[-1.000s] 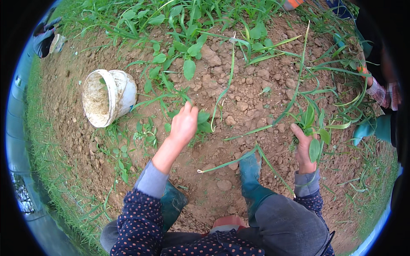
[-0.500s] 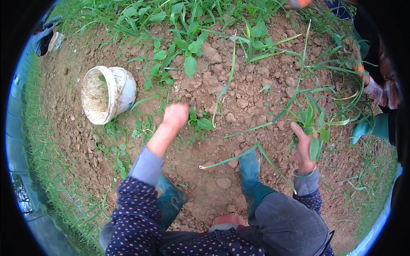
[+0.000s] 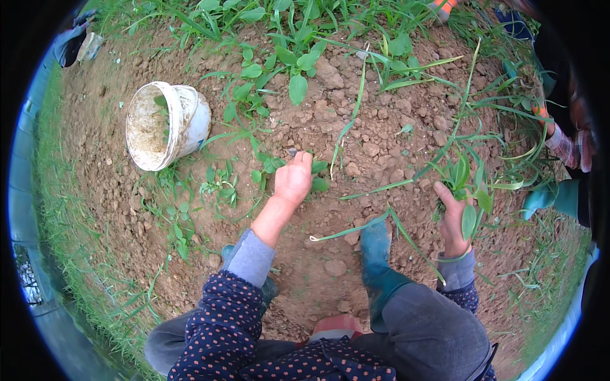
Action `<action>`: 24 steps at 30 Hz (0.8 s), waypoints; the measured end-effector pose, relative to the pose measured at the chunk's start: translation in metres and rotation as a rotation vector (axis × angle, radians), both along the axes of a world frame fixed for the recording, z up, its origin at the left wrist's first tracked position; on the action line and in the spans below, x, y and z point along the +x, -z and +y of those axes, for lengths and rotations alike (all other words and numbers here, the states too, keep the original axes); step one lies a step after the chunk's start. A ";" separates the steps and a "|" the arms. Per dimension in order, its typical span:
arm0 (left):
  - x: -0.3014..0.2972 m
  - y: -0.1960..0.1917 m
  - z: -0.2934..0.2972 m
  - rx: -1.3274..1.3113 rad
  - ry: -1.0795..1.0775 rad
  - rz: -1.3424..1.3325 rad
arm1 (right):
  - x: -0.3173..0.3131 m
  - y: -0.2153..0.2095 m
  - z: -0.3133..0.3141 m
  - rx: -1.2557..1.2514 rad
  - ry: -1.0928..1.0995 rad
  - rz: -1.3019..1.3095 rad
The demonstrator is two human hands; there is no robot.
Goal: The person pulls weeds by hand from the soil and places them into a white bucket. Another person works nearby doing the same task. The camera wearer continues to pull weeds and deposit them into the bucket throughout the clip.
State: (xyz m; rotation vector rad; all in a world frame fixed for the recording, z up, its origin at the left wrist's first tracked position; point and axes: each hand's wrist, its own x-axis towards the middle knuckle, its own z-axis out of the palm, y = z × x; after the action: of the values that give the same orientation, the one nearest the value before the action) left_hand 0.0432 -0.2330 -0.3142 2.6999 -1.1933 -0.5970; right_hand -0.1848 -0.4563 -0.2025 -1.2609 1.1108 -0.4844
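My left hand [image 3: 294, 180] is closed in a fist low over the soil, beside a small leafy green plant [image 3: 273, 165]. A small dark tip [image 3: 291, 152] juts out just above the fist; its handle, if any, is hidden, and I cannot make out what it is. Farther right, my right hand [image 3: 455, 219] is wrapped round a bunch of uprooted green plants [image 3: 462, 174], with broad leaves spilling over the thumb. Long narrow leaves [image 3: 406, 236] lie on the ground beside that hand.
A dirty white bucket [image 3: 197, 120] lies tipped at the left, its mouth toward the left. Leafy plants [image 3: 297, 60] grow along the far side. My teal boots [image 3: 380, 273] stand on cloddy brown soil [image 3: 335, 268]. At the right, another person's plaid sleeve [image 3: 562, 147] and gloved hand [image 3: 540, 109] reach in.
My left fist has moved to the right and slightly down, across the small leafy plant. The right hand keeps its hold on the bunch. The whole view has shifted a little.
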 end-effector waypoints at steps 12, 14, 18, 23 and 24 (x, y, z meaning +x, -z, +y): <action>0.011 0.029 -0.002 -0.267 -0.208 0.045 | 0.000 0.010 -0.004 0.024 -0.039 -0.020; -0.008 0.034 0.001 -0.045 -0.228 0.059 | -0.003 0.007 -0.006 0.048 -0.045 0.013; -0.011 0.032 0.002 0.074 -0.250 0.016 | -0.004 0.006 -0.003 0.046 -0.001 0.019; 0.003 0.033 -0.021 0.256 -0.184 0.142 | 0.000 0.006 -0.001 0.052 -0.012 -0.021; 0.004 0.033 -0.023 0.247 -0.227 0.152 | 0.001 0.005 -0.001 0.051 -0.036 -0.042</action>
State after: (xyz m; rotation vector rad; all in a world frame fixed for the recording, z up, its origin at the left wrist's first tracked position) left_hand 0.0476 -0.2562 -0.3469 2.8696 -0.8084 -0.9491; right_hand -0.1840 -0.4574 -0.2080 -1.2189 1.0571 -0.4508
